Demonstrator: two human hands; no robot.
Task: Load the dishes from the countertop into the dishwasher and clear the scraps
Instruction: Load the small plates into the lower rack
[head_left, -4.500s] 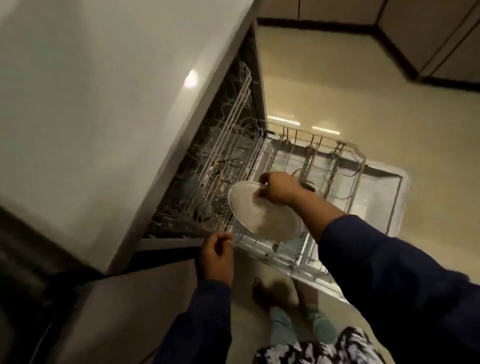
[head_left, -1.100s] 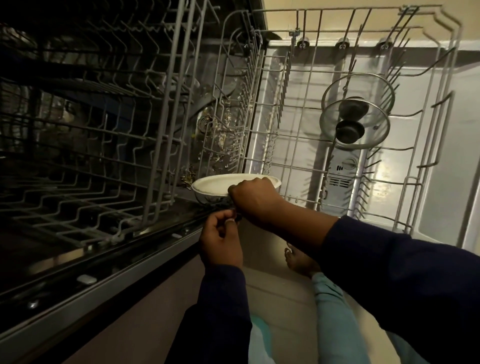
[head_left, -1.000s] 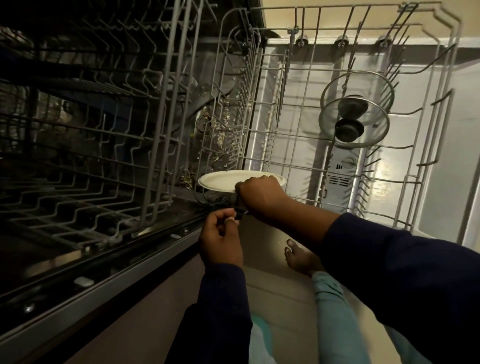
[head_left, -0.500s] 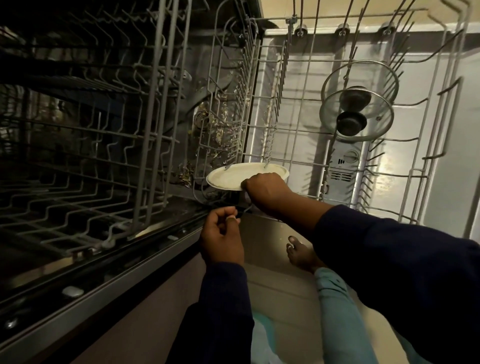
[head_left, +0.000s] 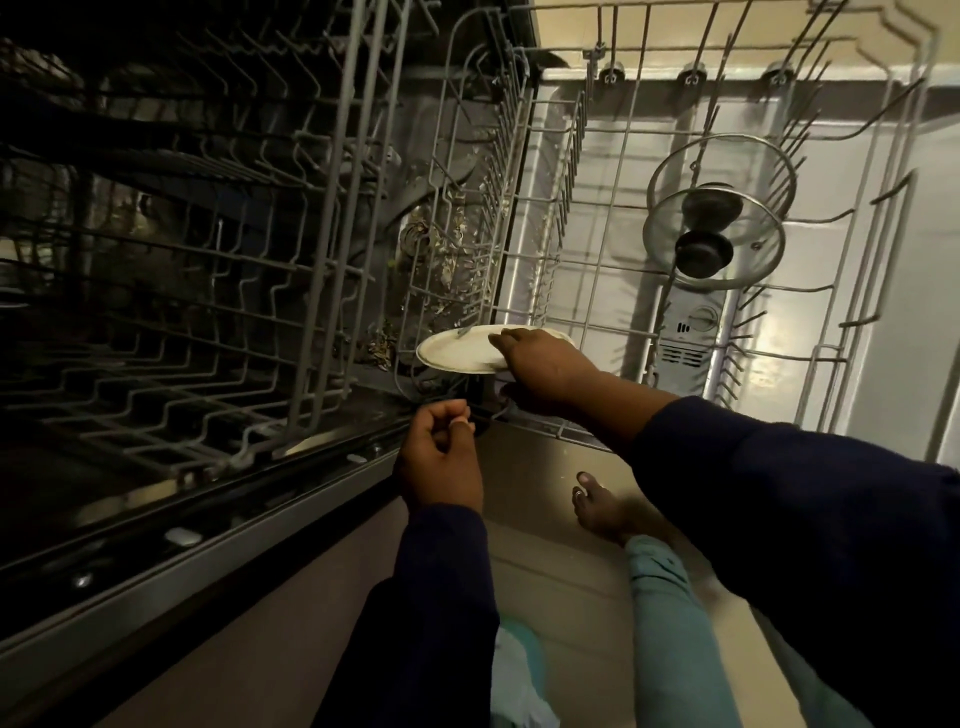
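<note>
We see the dishwasher's lower rack pulled out over the open door, with a glass lid standing at its far right. Our right hand grips the white plate at the rack's near left corner. Just nearer, our left hand is loosely curled at the rack's near edge; whether it holds the wire we cannot tell.

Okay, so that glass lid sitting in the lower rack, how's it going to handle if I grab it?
The glass lid looks rigid and probably breakable, being clear glass in a metal rim. Its black knob offers the surest grip. Propped on edge between tines of the lower rack, it may tip or roll if nudged.
</note>
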